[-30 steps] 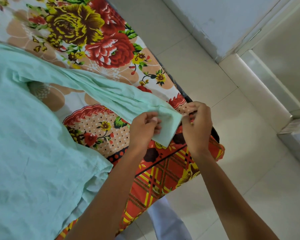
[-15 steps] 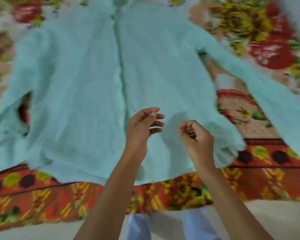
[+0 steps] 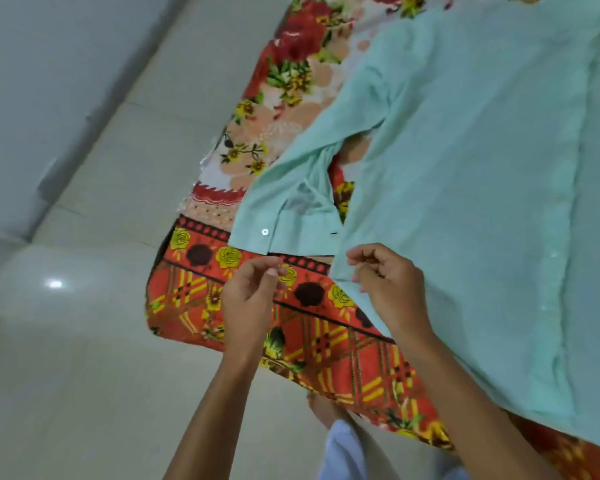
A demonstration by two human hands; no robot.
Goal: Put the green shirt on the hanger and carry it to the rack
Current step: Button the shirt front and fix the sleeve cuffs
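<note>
The pale green shirt [image 3: 471,174] lies spread flat, front up, on a flowered bedspread [image 3: 312,327]. Its sleeve [image 3: 291,209] runs down toward the bed's corner and ends in a cuff with a white button [image 3: 265,232]. My left hand [image 3: 253,299] hovers just below that cuff, fingers loosely bent and holding nothing. My right hand [image 3: 388,289] is over the shirt's lower side edge, fingers half curled and apart, with no cloth pinched that I can see. No hanger or rack is in view.
The bed's corner [image 3: 156,306] juts out over a pale tiled floor [image 3: 84,375]. A grey-white wall [image 3: 32,81] runs along the left. My foot and light trouser leg [image 3: 340,441] stand right against the bed's edge.
My view has swung from the shirt's right sleeve across its front to the left sleeve. Both hands let go of the right cuff and now hover near the left cuff.
</note>
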